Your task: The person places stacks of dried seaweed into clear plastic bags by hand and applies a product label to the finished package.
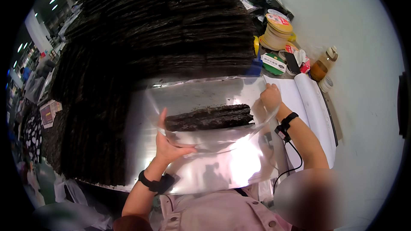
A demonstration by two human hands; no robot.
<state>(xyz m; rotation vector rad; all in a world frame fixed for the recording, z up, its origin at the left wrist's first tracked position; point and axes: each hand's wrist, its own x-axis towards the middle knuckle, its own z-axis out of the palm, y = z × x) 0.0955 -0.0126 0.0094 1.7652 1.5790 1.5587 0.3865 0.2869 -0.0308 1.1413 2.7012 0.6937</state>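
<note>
A flat, dark bundle of dried seaweed [208,117] lies slightly aslant within a clear plastic bag [205,139], above a shiny metal work surface [202,179]. My left hand [168,144] is at the bundle's left end, thumb and fingers spread wide around the bag's film, which it holds. At the bag's right side, my right hand [271,97] has its fingers curled closed on the film. Glare and the see-through film make the bag's exact edges hard to follow. Both wrists wear black straps, and a cable runs from the right one.
Tall stacks of dried seaweed [167,29] rise in front and at the left. On the right are white paper sheets [308,109], a pile of round labels [276,30], a phone [292,63], a bottle of brown liquid [322,65] and a white-lidded jar [326,84].
</note>
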